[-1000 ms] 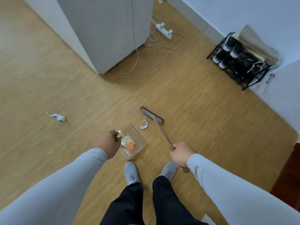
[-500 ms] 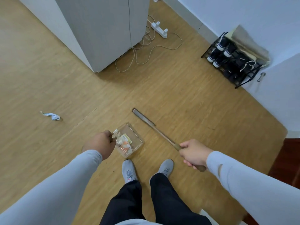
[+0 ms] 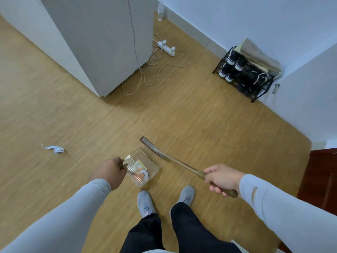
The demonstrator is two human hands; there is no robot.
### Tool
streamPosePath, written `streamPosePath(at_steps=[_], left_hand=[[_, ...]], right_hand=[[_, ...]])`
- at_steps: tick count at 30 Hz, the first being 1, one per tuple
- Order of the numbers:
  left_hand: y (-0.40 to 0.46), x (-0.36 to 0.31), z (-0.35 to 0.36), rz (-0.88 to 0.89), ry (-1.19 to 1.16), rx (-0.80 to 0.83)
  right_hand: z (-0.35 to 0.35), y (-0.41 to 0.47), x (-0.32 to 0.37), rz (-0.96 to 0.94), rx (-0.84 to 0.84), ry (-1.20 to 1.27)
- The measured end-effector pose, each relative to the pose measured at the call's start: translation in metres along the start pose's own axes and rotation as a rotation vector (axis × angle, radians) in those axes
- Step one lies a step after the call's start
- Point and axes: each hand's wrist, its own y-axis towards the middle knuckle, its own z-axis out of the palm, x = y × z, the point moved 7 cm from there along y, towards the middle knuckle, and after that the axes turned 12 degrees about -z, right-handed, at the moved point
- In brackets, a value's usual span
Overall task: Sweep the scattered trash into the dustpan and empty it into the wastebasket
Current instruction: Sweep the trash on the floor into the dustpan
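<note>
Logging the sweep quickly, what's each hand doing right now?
Left hand: closed on the handle of the clear dustpan, which holds trash.
Right hand: fingers closed around the broom handle.

Ahead of you stands a tall pale grey cabinet (image 3: 102, 42) on the light wood-grain floor (image 3: 200, 115). Just beside its right corner lies a white power strip (image 3: 166, 48) with looping white cables (image 3: 155, 70). Against the white wall (image 3: 255, 19), a black wire shoe rack (image 3: 244, 75) holds dark shoes.
</note>
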Motion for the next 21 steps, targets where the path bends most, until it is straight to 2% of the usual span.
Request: streamPosePath(at_steps=[5,10,15,21], left_hand=[[-0.011,-0.003,-0.02,0.02,-0.043,-0.032],[-0.028,0.005,-0.035,-0.016,-0.095,-0.054],[-0.058,0.031,-0.05,-0.127,-0.234,-0.1],[-0.093,0.082,-0.056,-0.303,-0.391,-0.148]], right_hand=[[-0.01,-0.004,0.006,-0.076,-0.096,-0.069],[-0.028,-0.001,0.014,-0.105,-0.122,-0.141],[-0.042,0.008,0.034,-0.161,-0.11,-0.236],[-0.022,0.019,0.087,-0.216,0.01,-0.367]])
